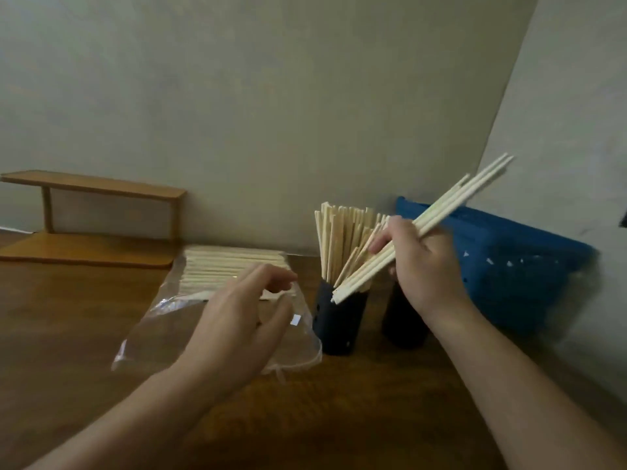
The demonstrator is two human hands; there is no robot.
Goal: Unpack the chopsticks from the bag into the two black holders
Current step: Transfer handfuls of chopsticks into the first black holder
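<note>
Several chopsticks (420, 228) sit gripped mid-length in the right hand (424, 266), tips angled toward the black holder (339, 320) just left of it. The left hand (244, 320) hovers relaxed and empty over the bag (163, 320). Light, stiff and smooth, they likely slip unless bunched mid-length.

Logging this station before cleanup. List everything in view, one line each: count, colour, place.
table: one, brown wood, underneath everything
bag: one, clear plastic, on table left of holders, chopsticks still inside
left holder: one, black, centre, packed with pale chopsticks
right holder: one, black, behind right wrist, contents hidden
held chopsticks: small bundle, pale, tilted over holders
basket: one, blue, against right wall
shelf: one, wooden, far left
left hand: above bag, holding nothing
right hand: grips held chopsticks
</note>
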